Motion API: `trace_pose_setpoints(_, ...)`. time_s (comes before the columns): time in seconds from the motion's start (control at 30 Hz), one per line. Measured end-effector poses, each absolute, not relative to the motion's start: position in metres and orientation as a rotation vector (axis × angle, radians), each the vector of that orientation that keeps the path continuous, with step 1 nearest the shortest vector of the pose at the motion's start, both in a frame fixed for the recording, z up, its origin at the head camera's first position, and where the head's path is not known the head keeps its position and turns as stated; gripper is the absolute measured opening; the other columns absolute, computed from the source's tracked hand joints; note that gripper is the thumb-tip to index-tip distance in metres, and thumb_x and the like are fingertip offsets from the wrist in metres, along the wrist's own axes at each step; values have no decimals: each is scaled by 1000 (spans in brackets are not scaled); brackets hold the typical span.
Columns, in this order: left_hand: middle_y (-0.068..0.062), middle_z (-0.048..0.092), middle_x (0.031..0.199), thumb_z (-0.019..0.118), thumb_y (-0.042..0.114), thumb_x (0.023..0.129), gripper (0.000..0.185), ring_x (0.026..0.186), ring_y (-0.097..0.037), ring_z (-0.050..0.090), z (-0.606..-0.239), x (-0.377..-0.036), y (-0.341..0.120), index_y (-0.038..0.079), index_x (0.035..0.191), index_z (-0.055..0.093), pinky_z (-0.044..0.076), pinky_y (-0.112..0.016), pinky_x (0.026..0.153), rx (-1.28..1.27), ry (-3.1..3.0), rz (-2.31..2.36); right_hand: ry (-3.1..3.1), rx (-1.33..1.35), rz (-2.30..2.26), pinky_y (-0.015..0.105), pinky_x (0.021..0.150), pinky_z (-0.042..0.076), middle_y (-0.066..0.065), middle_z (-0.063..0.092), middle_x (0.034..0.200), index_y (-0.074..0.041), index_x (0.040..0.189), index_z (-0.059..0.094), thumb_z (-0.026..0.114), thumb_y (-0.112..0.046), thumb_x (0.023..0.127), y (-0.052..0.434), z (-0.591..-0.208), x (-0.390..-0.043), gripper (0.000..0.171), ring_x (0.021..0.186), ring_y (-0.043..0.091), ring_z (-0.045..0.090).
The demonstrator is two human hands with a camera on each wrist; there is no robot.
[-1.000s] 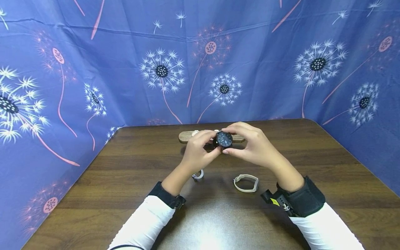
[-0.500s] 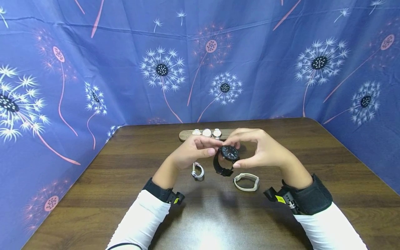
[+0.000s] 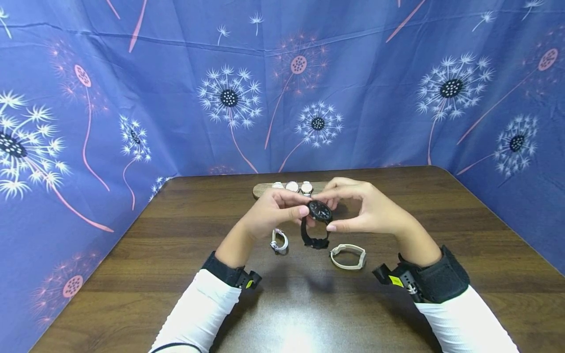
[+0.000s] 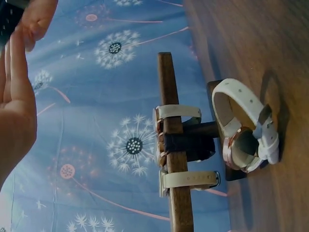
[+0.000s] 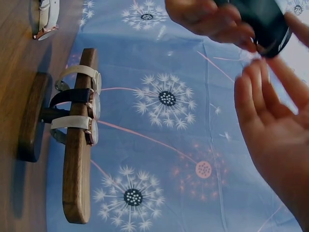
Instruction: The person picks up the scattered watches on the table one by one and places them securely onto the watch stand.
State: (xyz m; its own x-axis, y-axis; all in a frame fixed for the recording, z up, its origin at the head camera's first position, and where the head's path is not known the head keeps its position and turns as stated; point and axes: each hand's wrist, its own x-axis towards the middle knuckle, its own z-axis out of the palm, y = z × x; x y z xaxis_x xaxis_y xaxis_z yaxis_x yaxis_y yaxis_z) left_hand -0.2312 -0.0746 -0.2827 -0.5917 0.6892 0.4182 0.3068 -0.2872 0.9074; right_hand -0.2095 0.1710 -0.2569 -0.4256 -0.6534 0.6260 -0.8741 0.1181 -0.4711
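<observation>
Both hands hold a black wristwatch (image 3: 320, 211) above the table, its dark round face tilted up and its closed black strap hanging below. My left hand (image 3: 268, 214) pinches the left edge of the case, thumb in front and fingers behind. On the other side my right hand (image 3: 372, 208) grips the case between thumb and fingers. In the right wrist view the watch (image 5: 264, 24) is a dark blurred shape among the fingers. Just behind the hands stands a wooden watch stand (image 3: 260, 192) bearing three watches (image 4: 181, 112), partly hidden by the right hand.
On the table (image 3: 185, 274), nearer than the stand, lie a small white-strapped watch (image 3: 279, 240) and a beige-strapped watch (image 3: 347, 257). Blue dandelion-print cloth (image 3: 176, 122) hangs behind and at both sides.
From a second ago, the watch has come lower and nearer, its strap now visible below. The left fingers loosened from its edge, then closed on it again; the stand's watches came into view.
</observation>
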Motion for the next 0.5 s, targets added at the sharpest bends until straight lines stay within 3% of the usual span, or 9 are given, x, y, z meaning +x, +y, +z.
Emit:
trace_pose_setpoints(0.13, -18, 72, 88, 70, 17, 91, 46, 81, -20, 71, -280, -232, -74, -21, 113, 58, 59, -38, 76, 1261, 1774, 2205, -2060, 1235, 1246, 25, 76, 53, 5, 65, 101, 0, 115, 67, 82, 8, 70, 167, -258, -211, 48, 86, 17, 61)
trace_pose_setpoints(0.27, -24, 71, 92, 69, -2, 88, 28, 83, -17, 71, -278, -227, -68, -17, 110, 64, 59, -34, 75, 1322, 2016, 2380, -1999, 1050, 1277, 23, 71, 54, 7, 66, 94, 2, 109, 69, 80, 11, 72, 160, -260, -211, 40, 80, 17, 62)
trace_pose_setpoints(0.5, -23, 72, 90, 75, -12, 77, 28, 81, -19, 72, -278, -217, -55, -13, 104, 69, 60, -39, 69, 1525, 2294, 2408, -1895, 928, 1165, 17, 64, 53, 5, 70, 83, 2, 95, 74, 76, 13, 72, 149, -266, -211, 26, 71, 11, 62)
